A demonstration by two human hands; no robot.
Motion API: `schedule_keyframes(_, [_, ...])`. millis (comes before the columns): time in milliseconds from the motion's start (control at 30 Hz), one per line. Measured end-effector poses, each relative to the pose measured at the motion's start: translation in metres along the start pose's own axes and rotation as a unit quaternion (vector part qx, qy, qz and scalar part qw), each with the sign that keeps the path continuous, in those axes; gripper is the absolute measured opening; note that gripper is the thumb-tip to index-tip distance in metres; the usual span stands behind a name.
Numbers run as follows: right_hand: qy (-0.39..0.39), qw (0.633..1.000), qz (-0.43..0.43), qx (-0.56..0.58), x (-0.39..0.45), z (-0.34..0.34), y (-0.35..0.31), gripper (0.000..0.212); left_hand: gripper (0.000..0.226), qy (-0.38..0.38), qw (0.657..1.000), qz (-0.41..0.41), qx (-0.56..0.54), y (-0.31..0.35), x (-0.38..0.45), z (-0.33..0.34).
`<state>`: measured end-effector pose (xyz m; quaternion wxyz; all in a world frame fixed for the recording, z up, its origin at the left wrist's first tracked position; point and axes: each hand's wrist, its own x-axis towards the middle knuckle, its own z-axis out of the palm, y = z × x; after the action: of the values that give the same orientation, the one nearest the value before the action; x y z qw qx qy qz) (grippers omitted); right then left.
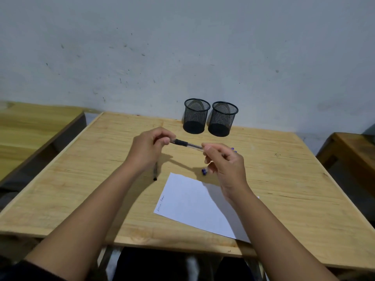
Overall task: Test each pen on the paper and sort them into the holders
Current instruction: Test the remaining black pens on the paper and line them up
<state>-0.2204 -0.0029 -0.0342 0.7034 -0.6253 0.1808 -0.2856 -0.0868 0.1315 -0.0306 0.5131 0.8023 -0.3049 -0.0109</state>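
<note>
Both hands hold one clear pen with a black grip [185, 144] level above the wooden desk [91, 179]. My left hand [151, 148] pinches its left end and my right hand [223, 159] pinches its right end. A black pen [155, 172] lies on the desk, partly hidden under my left wrist. Blue pen ends [204, 171] show beside my right hand, and more blue tips [233, 149] peek out behind it. A white sheet of paper [188, 201] with a few written words lies in front of me. Two black mesh holders [196, 116] [222, 119] stand side by side at the far edge, with no pens visible inside.
A blue-grey wall rises right behind the holders. Another wooden desk [30, 126] stands to the left across a gap, and a darker wooden piece [353, 151] stands to the right.
</note>
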Motion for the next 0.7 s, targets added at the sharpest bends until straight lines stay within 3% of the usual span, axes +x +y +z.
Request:
schedule_keyframes(133, [-0.042, 0.994, 0.02, -0.102, -0.016, 0.014, 0.007, 0.007, 0.025, 0.013, 0.992, -0.02, -0.123, 0.002, 0.008, -0.015])
schedule_keyframes(333, [-0.064, 0.985, 0.049, -0.155, -0.025, 0.048, 0.02, 0.006, 0.019, 0.01, 0.987, -0.037, -0.155, 0.002, 0.009, -0.014])
schedule_keyframes(533, [-0.031, 0.979, 0.045, -0.197, -0.014, 0.07, 0.034, 0.028, 0.024, 0.069, 0.99, -0.106, 0.062, -0.049, -0.007, -0.013])
schedule_keyframes(633, [-0.012, 0.971, 0.035, -0.236, -0.006, 0.075, 0.04, 0.033, 0.028, 0.046, 0.978, -0.086, 0.185, -0.084, -0.016, -0.01])
schedule_keyframes(700, [-0.001, 0.965, 0.031, -0.262, -0.001, 0.079, 0.044, 0.033, 0.028, 0.05, 0.973, -0.076, 0.21, -0.094, -0.02, -0.007])
